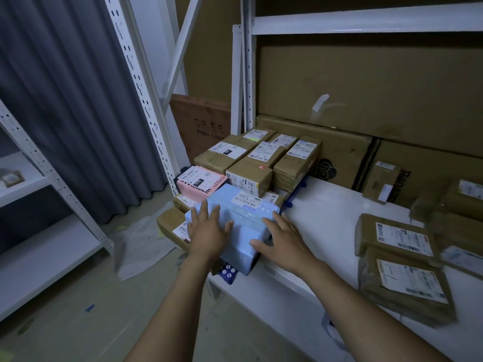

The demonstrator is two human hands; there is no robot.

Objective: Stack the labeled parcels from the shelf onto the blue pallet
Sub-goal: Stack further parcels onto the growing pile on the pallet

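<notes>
A light blue parcel [236,218] with a white label lies on top of the stack on the blue pallet [228,274], of which only a corner and an edge show. My left hand [207,229] rests flat on the parcel's left top, fingers straight. My right hand [281,239] presses its right side, fingers spread. A pink parcel [200,182] and several brown labeled parcels [251,158] are stacked behind it. More brown labeled parcels [403,259] lie on the white shelf [321,231] to the right.
Large flat cardboard boxes [366,87] lean at the back of the shelf. White shelf uprights [138,82] stand left of the pallet, with a grey curtain [65,100] behind. A second white shelf unit [39,257] is at far left. Crumpled plastic [141,244] lies on the floor.
</notes>
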